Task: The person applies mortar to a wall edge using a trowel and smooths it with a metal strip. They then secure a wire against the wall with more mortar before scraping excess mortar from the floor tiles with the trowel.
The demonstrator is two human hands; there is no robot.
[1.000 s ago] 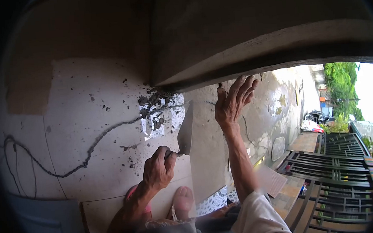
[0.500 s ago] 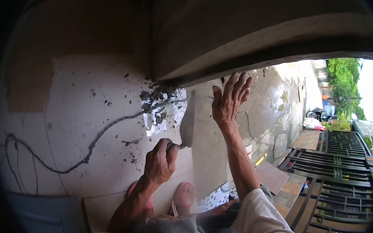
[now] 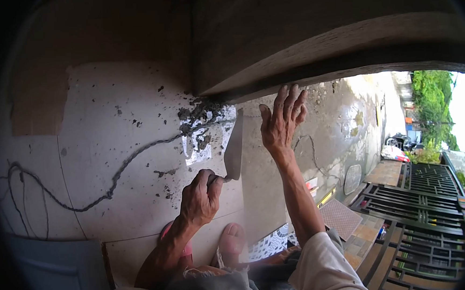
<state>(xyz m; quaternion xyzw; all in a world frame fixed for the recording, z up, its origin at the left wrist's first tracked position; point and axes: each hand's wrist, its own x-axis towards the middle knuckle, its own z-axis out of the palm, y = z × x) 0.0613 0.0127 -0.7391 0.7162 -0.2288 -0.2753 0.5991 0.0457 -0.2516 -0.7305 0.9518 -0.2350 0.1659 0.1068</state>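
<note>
My left hand (image 3: 199, 198) is wrapped round the handle of a trowel (image 3: 235, 147). The blade points up and away from me, close beside a bright patch of floor strewn with dark mortar crumbs (image 3: 201, 115). To its right, my right hand (image 3: 283, 119) is open with fingers spread. Its fingertips reach the lower edge of the grey cement wall (image 3: 313, 58). A twisted dark cord (image 3: 136, 158) runs across the pale floor to the crumbs.
My feet (image 3: 230, 245) in sandals are just below the trowel. A grey-blue panel (image 3: 53, 276) stands at lower left. On the right are a dark metal railing (image 3: 426, 217), a pinkish mat (image 3: 344, 218) and a round-cornered cover (image 3: 352, 179). Patterned tiles (image 3: 269, 245) lie near my legs.
My right hand has shifted slightly left and up along the wall edge. The left hand keeps its hold on the trowel, almost still. The whole view has shifted a little.
</note>
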